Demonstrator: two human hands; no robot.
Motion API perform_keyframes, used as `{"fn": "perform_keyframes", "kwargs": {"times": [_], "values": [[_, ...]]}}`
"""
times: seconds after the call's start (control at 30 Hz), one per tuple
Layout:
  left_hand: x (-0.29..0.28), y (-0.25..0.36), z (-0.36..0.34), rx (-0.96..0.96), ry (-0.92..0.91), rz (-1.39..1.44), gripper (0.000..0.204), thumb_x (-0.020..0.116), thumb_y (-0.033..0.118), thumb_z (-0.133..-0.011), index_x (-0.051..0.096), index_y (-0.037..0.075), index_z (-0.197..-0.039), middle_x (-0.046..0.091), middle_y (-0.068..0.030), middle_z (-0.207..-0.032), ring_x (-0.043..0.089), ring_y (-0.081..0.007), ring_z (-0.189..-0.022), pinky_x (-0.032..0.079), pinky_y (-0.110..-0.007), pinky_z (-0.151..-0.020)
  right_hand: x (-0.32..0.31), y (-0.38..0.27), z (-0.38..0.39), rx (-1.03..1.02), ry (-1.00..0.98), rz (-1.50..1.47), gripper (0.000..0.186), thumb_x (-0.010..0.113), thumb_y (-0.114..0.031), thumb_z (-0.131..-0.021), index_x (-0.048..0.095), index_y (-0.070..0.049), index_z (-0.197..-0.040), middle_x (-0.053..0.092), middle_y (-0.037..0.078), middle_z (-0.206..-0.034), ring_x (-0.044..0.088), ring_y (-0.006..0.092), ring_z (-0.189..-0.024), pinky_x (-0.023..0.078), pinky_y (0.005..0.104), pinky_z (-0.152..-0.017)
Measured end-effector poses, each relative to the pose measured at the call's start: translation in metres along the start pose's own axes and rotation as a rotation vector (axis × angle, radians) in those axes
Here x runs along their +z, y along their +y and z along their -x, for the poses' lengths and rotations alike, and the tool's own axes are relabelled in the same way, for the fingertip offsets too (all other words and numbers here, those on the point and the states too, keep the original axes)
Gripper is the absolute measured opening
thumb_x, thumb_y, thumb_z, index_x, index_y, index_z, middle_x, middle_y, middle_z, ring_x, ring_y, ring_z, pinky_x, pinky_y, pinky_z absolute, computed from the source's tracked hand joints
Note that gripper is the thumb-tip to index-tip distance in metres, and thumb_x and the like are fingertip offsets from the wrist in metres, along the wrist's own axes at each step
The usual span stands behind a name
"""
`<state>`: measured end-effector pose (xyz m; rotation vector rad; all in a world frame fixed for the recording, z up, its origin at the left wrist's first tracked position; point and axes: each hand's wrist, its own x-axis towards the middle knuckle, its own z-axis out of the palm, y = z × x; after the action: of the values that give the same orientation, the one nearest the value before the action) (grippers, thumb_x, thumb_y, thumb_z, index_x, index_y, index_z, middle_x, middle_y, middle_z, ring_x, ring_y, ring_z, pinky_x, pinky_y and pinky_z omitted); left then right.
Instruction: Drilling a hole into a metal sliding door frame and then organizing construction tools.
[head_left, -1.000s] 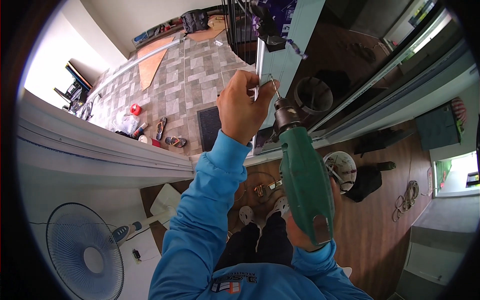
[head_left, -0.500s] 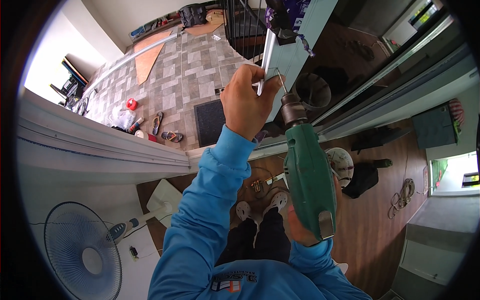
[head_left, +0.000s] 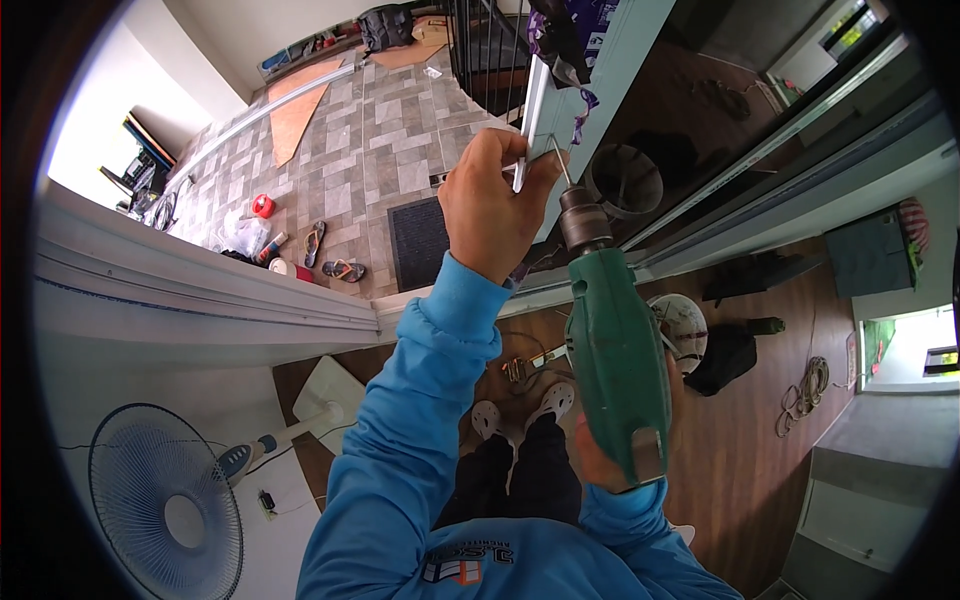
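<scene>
My right hand [head_left: 600,458] grips a green power drill [head_left: 618,350] by its handle, with most of the fingers hidden behind the body. From the metal chuck [head_left: 584,218], a thin drill bit [head_left: 563,164] points away from me toward the face of a pale door frame [head_left: 610,95]. I cannot tell whether the tip touches it. Just left of the bit, my left hand [head_left: 492,205] pinches the edge of a narrow white strip [head_left: 537,95] along the frame, thumb on the bit's side and fingers on the other.
Torn purple wrapping [head_left: 562,50] hangs from the frame above the bit. Dark glass and a bucket [head_left: 625,180] are to the right. A fan [head_left: 165,510] stands at lower left. A white bucket [head_left: 680,325], coiled rope [head_left: 803,390] and a black mat [head_left: 418,245] lie on the floors.
The drill has shifted very slightly left. The loose end of the purple wrapping has swung left and lower. My left hand keeps its pinch on the white strip.
</scene>
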<state>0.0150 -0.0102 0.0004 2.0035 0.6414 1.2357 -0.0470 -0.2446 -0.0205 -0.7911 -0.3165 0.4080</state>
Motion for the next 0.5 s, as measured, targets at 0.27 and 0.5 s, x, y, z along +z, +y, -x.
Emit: {"fn": "perform_keyframes", "kwargs": {"times": [0.27, 0.5], "values": [[0.000, 0.000, -0.001, -0.021, -0.008, -0.011, 0.032, 0.082, 0.024, -0.075, 0.059, 0.003, -0.083, 0.069, -0.0078, -0.074, 0.066, -0.0174, -0.064, 0.051, -0.029, -0.061, 0.004, -0.008, -0.007, -0.123, -0.126, 0.903, 0.067, 0.063, -0.020, -0.087, 0.032, 0.003, -0.142, 0.063, 0.025, -0.117, 0.068, 0.0306, -0.098, 0.056, 0.0355, -0.078], [0.001, 0.001, 0.001, -0.046, -0.007, 0.034, 0.032, 0.079, 0.028, -0.075, 0.058, 0.005, -0.082, 0.065, -0.0085, -0.077, 0.065, -0.0258, -0.068, 0.049, -0.036, -0.061, -0.010, -0.008, -0.004, -0.198, -0.173, 0.922, 0.073, 0.067, -0.023, -0.084, 0.032, 0.005, -0.142, 0.064, 0.025, -0.114, 0.069, 0.0278, -0.093, 0.056, 0.0336, -0.074]]}}
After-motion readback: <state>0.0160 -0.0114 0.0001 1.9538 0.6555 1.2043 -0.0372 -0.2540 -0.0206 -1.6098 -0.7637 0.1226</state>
